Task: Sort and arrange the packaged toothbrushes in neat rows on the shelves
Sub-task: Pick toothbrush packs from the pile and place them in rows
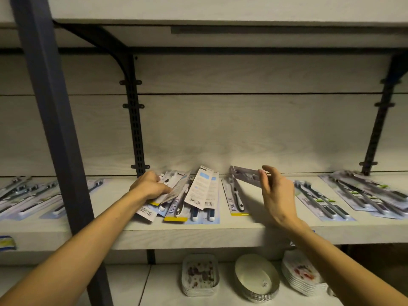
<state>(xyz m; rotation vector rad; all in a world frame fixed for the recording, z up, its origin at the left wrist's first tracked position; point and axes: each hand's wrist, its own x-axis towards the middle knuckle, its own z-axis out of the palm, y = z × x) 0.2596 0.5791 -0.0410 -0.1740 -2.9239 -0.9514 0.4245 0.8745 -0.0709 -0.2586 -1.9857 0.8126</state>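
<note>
Stacked dishes [200,275] sit below the shelf [198,237]. On it, the left hand [148,187] curls over a loose pile of toothbrush packs [183,195], gripping some. The right hand [277,193] pinches one blurred pack [247,176] lifted above the shelf, near a lone pack [235,199] lying flat.

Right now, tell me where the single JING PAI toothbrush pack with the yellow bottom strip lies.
Head view: the yellow-stripped JING PAI pack lies flat mid-shelf, between the messy pile and the right hand.
</note>
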